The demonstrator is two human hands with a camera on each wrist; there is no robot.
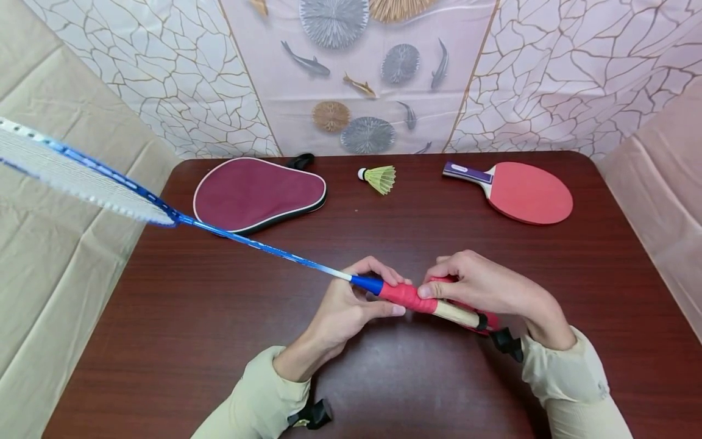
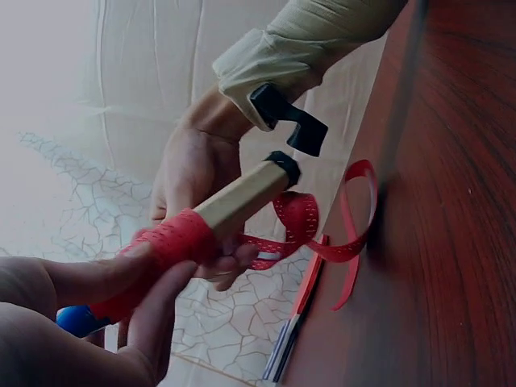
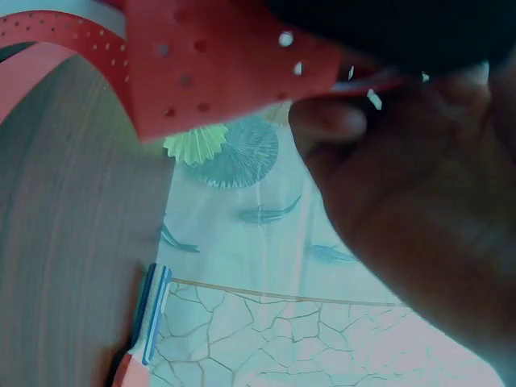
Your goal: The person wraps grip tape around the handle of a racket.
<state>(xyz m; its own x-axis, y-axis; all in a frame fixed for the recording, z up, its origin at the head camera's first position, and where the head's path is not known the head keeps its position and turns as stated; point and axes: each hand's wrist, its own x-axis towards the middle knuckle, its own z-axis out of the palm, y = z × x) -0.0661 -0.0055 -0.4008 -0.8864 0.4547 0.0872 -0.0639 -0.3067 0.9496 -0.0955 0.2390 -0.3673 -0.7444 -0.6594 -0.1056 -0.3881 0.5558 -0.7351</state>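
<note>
A blue badminton racket (image 1: 274, 250) slants across the head view, its strung head raised at the far left. My left hand (image 1: 342, 308) holds it near the blue cone, thumb and fingers about the upper handle. Red perforated grip tape (image 1: 406, 297) covers that upper part. Below it the wooden handle (image 1: 456, 314) is bare down to a black end. My right hand (image 1: 482, 283) pinches the tape at the edge of the wrapped part. The tape's loose length (image 2: 298, 218) hangs in curls beside the handle in the left wrist view, reaching down to the table.
Along the table's (image 1: 247, 366) back edge lie a maroon paddle case (image 1: 258, 192), a yellow shuttlecock (image 1: 380, 178) and a red table tennis paddle (image 1: 529, 192). A patterned cloth (image 1: 362, 79) hangs behind the table. Each wrist carries a black camera mount (image 1: 311, 416).
</note>
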